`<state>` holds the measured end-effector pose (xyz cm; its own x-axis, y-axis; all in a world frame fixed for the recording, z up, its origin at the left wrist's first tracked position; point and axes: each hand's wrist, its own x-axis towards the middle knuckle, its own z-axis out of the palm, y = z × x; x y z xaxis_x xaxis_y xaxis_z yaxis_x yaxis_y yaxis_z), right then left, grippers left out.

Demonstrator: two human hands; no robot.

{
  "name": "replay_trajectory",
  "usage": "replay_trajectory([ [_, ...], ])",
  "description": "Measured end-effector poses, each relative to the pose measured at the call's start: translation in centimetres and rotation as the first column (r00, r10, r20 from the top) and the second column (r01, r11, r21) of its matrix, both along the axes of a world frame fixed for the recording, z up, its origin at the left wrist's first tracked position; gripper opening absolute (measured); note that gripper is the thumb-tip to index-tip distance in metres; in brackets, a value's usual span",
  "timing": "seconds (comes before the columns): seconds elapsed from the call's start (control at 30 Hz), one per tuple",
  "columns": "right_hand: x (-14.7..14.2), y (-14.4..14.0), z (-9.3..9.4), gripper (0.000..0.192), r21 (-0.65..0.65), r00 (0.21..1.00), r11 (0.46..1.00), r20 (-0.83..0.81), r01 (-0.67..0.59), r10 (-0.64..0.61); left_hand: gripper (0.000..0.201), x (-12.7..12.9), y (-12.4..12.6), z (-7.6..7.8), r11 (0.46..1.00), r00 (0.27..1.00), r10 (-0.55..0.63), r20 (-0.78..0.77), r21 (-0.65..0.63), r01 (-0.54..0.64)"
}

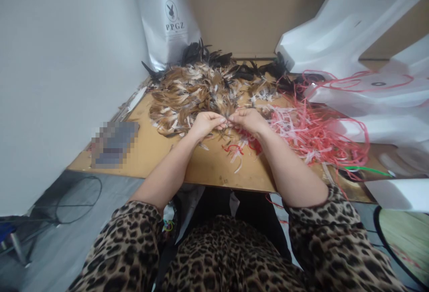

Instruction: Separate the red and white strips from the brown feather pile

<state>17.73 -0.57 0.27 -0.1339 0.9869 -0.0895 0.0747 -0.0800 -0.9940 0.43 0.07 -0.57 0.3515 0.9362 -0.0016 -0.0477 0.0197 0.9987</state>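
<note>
My left hand point(209, 123) and my right hand point(248, 120) meet fingertip to fingertip over the table's middle. Both are closed in a pinch at the near end of what looks like a brown feather, though the fingers mostly cover it. Just beyond them spreads a large pile of brown and tan feathers point(182, 98), with white bits among them. Black feathers point(201, 53) lie along its far side. Right of my right hand is a tangled heap of red and whitish strips point(301, 127). A few red and white scraps point(234, 150) lie below my hands.
The wooden table point(214, 167) has a wall on its left. A silver-white bag point(164, 19) stands at the back left. White sheeting point(335, 28) fills the right side, with red strands over it. A blurred-out flat item point(115, 144) lies at the left edge; a green strip point(368, 170) lies right.
</note>
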Motion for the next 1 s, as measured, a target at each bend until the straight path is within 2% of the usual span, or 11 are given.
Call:
replay_trajectory([
  [0.1,0.4,0.0,0.1,0.024,0.115,0.984,0.993,0.176,-0.038,0.017,0.023,0.1,-0.2,0.1,0.998,0.999,0.019,-0.047,-0.063,-0.022],
  [0.2,0.4,-0.1,0.2,0.026,0.237,0.942,0.971,0.334,-0.04,-0.043,0.02,0.2,-0.5,0.2,0.996,0.995,0.039,-0.09,-0.082,-0.046],
  [0.33,0.0,-0.5,0.5,0.031,0.293,0.911,0.952,0.411,-0.094,-0.037,0.02,0.4,-0.5,0.3,0.994,0.994,0.067,-0.086,-0.08,-0.073],
  [0.47,-0.7,-0.9,0.9,0.032,0.313,0.908,0.948,0.413,-0.066,-0.073,0.023,0.6,-0.4,-0.1,0.997,0.992,0.06,-0.112,-0.05,-0.066],
  [0.67,-1.4,-1.1,0.7,0.027,0.299,0.917,0.954,0.388,-0.028,-0.095,0.018,0.4,0.0,-0.8,0.993,0.972,0.086,-0.219,0.102,-0.065],
  [0.87,-0.2,-0.6,1.0,0.023,0.305,0.977,0.952,0.2,0.011,-0.075,0.026,-0.2,-0.2,0.1,0.998,0.976,0.062,-0.209,0.027,-0.058],
  [1.0,0.5,-0.5,1.2,0.023,0.304,0.983,0.952,0.182,-0.034,-0.023,0.025,-0.2,-0.4,0.7,0.999,0.984,0.046,-0.169,0.001,-0.047],
])
